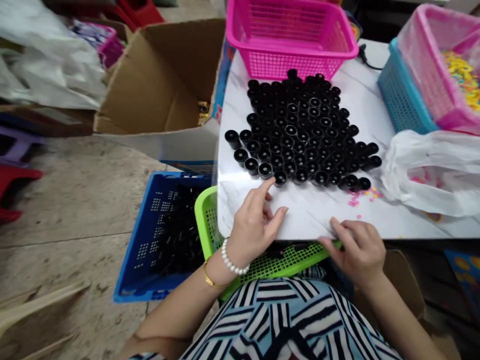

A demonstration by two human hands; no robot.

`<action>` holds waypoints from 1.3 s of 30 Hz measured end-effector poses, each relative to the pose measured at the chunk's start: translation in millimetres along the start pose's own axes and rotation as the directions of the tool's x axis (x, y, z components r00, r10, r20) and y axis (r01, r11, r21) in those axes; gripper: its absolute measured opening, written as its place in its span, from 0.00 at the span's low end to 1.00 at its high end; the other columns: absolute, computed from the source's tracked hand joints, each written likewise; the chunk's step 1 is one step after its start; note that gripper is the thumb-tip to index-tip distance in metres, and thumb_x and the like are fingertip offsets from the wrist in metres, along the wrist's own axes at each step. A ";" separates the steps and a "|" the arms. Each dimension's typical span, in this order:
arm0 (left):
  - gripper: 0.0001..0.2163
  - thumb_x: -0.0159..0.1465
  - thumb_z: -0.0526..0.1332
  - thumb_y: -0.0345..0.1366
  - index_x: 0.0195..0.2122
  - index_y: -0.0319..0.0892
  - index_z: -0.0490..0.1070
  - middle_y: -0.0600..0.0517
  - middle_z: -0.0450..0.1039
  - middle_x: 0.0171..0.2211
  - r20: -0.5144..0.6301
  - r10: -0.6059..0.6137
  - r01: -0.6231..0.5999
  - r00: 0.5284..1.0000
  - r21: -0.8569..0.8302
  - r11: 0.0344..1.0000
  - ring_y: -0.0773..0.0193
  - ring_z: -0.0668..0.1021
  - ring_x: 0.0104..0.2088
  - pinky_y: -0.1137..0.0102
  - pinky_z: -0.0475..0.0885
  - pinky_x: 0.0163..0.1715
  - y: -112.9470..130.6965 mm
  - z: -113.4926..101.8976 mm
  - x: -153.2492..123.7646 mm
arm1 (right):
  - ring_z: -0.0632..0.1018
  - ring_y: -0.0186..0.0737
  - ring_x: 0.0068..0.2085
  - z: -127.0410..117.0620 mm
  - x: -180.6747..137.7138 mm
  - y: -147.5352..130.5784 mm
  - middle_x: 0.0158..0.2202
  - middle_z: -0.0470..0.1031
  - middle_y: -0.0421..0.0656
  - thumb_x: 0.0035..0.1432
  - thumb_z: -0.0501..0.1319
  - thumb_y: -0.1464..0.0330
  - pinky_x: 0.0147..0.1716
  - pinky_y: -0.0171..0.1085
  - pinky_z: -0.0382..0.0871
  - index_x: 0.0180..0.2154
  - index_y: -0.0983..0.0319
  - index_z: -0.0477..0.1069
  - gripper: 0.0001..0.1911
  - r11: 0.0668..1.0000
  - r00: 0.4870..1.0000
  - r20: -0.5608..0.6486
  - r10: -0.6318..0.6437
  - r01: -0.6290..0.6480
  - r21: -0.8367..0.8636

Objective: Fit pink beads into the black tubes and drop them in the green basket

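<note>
Many small black cylindrical cups (288, 155) stand close together on the white marbled table (300, 210), most showing a pale dot in the middle. My left hand (257, 217) is over the table's front edge, its index finger stretched to a cup in the front row; whether it touches is unclear. Its thumb is spread and nothing shows in it. At the table edge, my right hand (356, 247) has its thumb and index finger apart, close to the rim of a green basket (204, 215). That basket sits under the edge against my body, with a few dark pieces inside.
A blue crate (131, 250) of black pieces stands on the floor at left, below a cardboard box (150, 85). A pink basket (292, 60) is behind the cups. On the right are a teal basket (405, 90), a white plastic bag (442, 155) and small pink pieces (354, 200).
</note>
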State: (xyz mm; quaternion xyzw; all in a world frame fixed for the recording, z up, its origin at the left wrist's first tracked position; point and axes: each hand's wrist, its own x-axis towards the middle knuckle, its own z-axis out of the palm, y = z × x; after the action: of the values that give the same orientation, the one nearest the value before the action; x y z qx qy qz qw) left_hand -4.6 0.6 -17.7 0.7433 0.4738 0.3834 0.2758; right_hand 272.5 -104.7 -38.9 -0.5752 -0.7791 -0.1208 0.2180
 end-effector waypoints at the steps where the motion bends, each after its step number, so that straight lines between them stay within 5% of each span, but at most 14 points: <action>1: 0.28 0.72 0.65 0.36 0.71 0.42 0.62 0.52 0.75 0.42 0.016 0.012 -0.013 1.000 0.037 0.999 0.74 0.73 0.25 0.74 0.78 0.31 -0.9 1.0 2.9 | 0.80 0.52 0.41 2.4 1.4 -7.7 0.43 0.83 0.49 0.59 0.76 0.59 0.42 0.49 0.77 0.62 0.56 0.74 0.32 0.997 0.999 0.024 -0.046 0.044 0.059; 5: 0.25 0.75 0.63 0.37 0.71 0.42 0.62 0.52 0.77 0.39 0.013 0.122 -0.121 0.992 0.273 0.954 0.70 0.76 0.29 0.73 0.78 0.33 -5.3 10.6 9.0 | 0.81 0.47 0.40 12.8 14.1 -30.7 0.42 0.83 0.46 0.63 0.70 0.73 0.41 0.45 0.79 0.57 0.54 0.76 0.22 0.924 0.977 0.037 -0.208 0.184 0.336; 7: 0.21 0.76 0.61 0.36 0.68 0.41 0.66 0.50 0.77 0.38 -0.011 0.169 -0.153 0.985 0.383 0.911 0.68 0.77 0.30 0.73 0.77 0.29 -6.5 15.9 11.0 | 0.80 0.43 0.36 13.4 24.9 -35.0 0.38 0.82 0.43 0.65 0.67 0.76 0.36 0.43 0.78 0.51 0.54 0.77 0.17 0.862 0.976 0.074 -0.207 0.146 0.486; 11: 0.12 0.75 0.61 0.34 0.58 0.42 0.73 0.44 0.78 0.49 -0.101 0.198 -0.129 0.975 0.470 0.873 0.69 0.77 0.30 0.73 0.74 0.26 -5.8 20.8 17.3 | 0.80 0.39 0.34 6.6 49.1 -34.5 0.34 0.80 0.41 0.67 0.67 0.72 0.32 0.38 0.76 0.42 0.56 0.77 0.05 0.668 0.965 0.262 0.034 -0.217 0.712; 14: 0.09 0.74 0.62 0.33 0.54 0.42 0.74 0.41 0.76 0.57 -0.099 0.243 -0.167 0.965 0.482 0.860 0.67 0.81 0.36 0.74 0.76 0.30 -4.9 21.1 21.3 | 0.78 0.35 0.27 6.1 59.8 -32.3 0.31 0.81 0.40 0.68 0.67 0.66 0.25 0.35 0.72 0.41 0.57 0.78 0.02 0.417 0.850 0.432 0.302 -0.525 0.742; 18: 0.05 0.75 0.59 0.31 0.49 0.41 0.71 0.44 0.80 0.53 -0.047 0.308 -0.264 0.950 0.401 0.877 0.66 0.83 0.39 0.74 0.74 0.29 -4.3 16.9 18.2 | 0.74 0.32 0.22 10.5 64.4 -30.8 0.28 0.79 0.38 0.66 0.71 0.63 0.23 0.33 0.70 0.41 0.58 0.80 0.06 0.219 0.743 0.526 0.415 -0.642 0.735; 21: 0.10 0.73 0.60 0.35 0.53 0.39 0.69 0.47 0.81 0.47 0.068 0.300 -0.308 0.951 0.211 0.928 0.65 0.82 0.37 0.72 0.75 0.29 -2.7 11.2 9.1 | 0.73 0.31 0.23 5.9 69.2 -32.0 0.31 0.78 0.38 0.65 0.72 0.64 0.23 0.34 0.67 0.39 0.57 0.82 0.04 0.246 0.768 0.475 0.429 -0.606 0.757; 25: 0.13 0.71 0.62 0.36 0.56 0.39 0.71 0.48 0.80 0.44 0.219 0.294 -0.327 0.930 0.136 0.935 0.60 0.82 0.41 0.66 0.78 0.38 0.2 10.0 -3.3 | 0.76 0.35 0.30 -7.9 79.1 -39.7 0.36 0.79 0.42 0.65 0.71 0.65 0.26 0.37 0.70 0.39 0.55 0.84 0.03 0.446 0.840 0.398 0.369 -0.535 0.717; 29: 0.07 0.69 0.62 0.35 0.47 0.41 0.76 0.48 0.78 0.41 0.222 0.232 -0.268 0.947 0.150 0.952 0.59 0.79 0.40 0.64 0.76 0.38 1.8 13.6 -6.9 | 0.79 0.41 0.35 -15.5 83.7 -47.5 0.36 0.81 0.42 0.65 0.72 0.65 0.31 0.40 0.72 0.40 0.53 0.85 0.03 0.591 0.864 0.374 0.338 -0.504 0.630; 39: 0.05 0.70 0.64 0.36 0.43 0.40 0.75 0.50 0.76 0.39 0.211 0.236 -0.274 0.948 0.169 0.947 0.58 0.78 0.40 0.63 0.73 0.36 5.7 11.2 -7.0 | 0.80 0.42 0.35 -20.0 89.9 -54.6 0.35 0.81 0.41 0.63 0.73 0.66 0.31 0.42 0.75 0.41 0.50 0.85 0.04 0.710 0.884 0.341 0.320 -0.462 0.531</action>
State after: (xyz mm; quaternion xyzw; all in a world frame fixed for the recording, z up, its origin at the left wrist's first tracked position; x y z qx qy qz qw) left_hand 5.7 -8.6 -21.6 0.8549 0.3806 0.2955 0.1925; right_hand 202.8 -54.5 25.1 -0.6389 -0.6551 0.2461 0.3194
